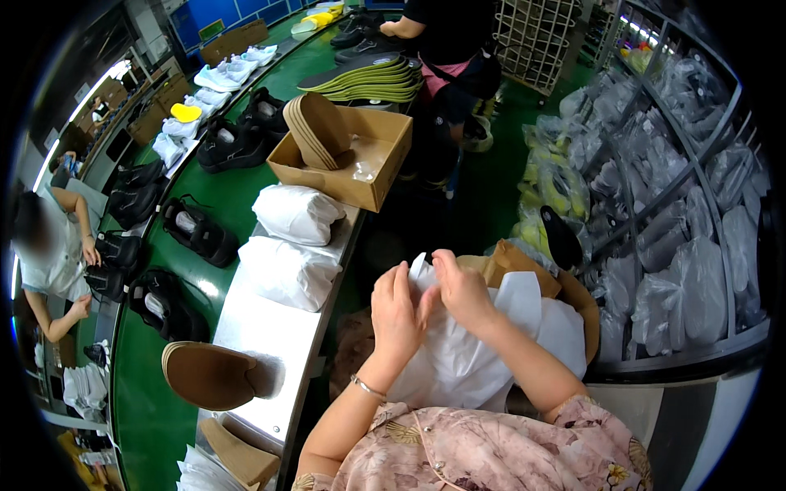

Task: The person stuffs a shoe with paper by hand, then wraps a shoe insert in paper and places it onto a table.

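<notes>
In front of my body, my left hand (396, 314) and my right hand (463, 291) are raised close together, fingers bent round a piece of thin white wrapping paper (419, 267). More white paper (458, 364) spreads below them over my lap; whether it is one sheet or several, I cannot tell. A brown cardboard piece (516, 266) stands just beyond my right hand. Left of my hands, a white wrapped bundle (288, 273) lies on the metal ledge (266, 323), with another wrapped bundle (296, 214) behind it.
Black shoes (201, 231) stand along the green conveyor (184, 192). An open carton (381, 155) holds curved brown cardboard inserts (313, 131). Another brown insert (209, 375) rests on the ledge. At right is a rack (712, 225) of bagged items. Two co-workers stand by the line.
</notes>
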Available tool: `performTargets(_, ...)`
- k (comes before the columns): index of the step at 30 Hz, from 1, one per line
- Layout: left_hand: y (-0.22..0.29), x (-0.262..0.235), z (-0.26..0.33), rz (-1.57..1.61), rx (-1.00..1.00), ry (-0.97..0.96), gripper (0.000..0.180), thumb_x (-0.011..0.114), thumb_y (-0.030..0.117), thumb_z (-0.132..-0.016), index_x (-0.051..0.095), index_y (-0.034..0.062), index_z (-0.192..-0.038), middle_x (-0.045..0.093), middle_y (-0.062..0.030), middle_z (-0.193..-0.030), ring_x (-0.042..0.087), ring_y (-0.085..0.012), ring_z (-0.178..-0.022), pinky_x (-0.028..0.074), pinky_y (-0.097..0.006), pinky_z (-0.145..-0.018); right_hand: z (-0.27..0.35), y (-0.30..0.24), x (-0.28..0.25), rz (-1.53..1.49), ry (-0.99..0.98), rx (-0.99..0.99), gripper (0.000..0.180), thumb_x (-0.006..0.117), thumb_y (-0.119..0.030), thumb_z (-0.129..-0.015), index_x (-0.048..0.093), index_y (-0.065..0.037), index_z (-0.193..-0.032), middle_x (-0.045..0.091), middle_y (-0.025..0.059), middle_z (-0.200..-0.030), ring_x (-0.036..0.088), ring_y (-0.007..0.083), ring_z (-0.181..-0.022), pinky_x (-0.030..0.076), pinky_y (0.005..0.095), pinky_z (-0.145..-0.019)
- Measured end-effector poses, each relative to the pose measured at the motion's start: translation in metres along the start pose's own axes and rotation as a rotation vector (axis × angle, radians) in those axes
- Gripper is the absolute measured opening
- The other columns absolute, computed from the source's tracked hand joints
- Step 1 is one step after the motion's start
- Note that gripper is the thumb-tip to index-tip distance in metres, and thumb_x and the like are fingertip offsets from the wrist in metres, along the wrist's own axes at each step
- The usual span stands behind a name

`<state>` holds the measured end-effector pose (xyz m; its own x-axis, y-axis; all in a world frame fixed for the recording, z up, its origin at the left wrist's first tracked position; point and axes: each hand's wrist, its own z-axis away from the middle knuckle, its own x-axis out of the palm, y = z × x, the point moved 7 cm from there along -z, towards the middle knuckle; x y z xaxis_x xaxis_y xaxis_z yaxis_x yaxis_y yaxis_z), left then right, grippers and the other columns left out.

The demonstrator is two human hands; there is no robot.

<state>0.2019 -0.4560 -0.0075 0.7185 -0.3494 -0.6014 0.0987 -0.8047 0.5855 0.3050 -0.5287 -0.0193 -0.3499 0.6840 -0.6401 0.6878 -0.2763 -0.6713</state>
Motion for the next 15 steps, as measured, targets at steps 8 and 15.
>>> performTargets(8,-0.021,-0.009,-0.015,0.173,-0.001,0.088,0.013,0.052,0.008,-0.089,0.056,-0.0014,-0.081,0.057,-0.0128,-0.071,0.054,-0.0251,-0.059,0.043,-0.031,-0.054,-0.002,-0.030,-0.016,0.024,-0.041,-0.128,0.016,0.046,-0.016,-0.091,0.050,-0.002,-0.095,0.060,0.0156,-0.067,0.060,0.0331,-0.061,0.046,0.0398,-0.052)
performTargets(15,-0.072,-0.022,0.000,0.529,-0.537,0.241,0.020,0.047,0.016,-0.094,0.055,-0.0021,-0.099,0.057,-0.0035,-0.080,0.054,-0.0119,-0.070,0.046,-0.025,-0.067,-0.015,-0.022,-0.020,-0.013,-0.119,-0.026,0.018,0.045,-0.018,-0.093,0.053,-0.002,-0.097,0.058,0.0167,-0.067,0.058,0.0322,-0.061,0.043,0.0376,-0.053)
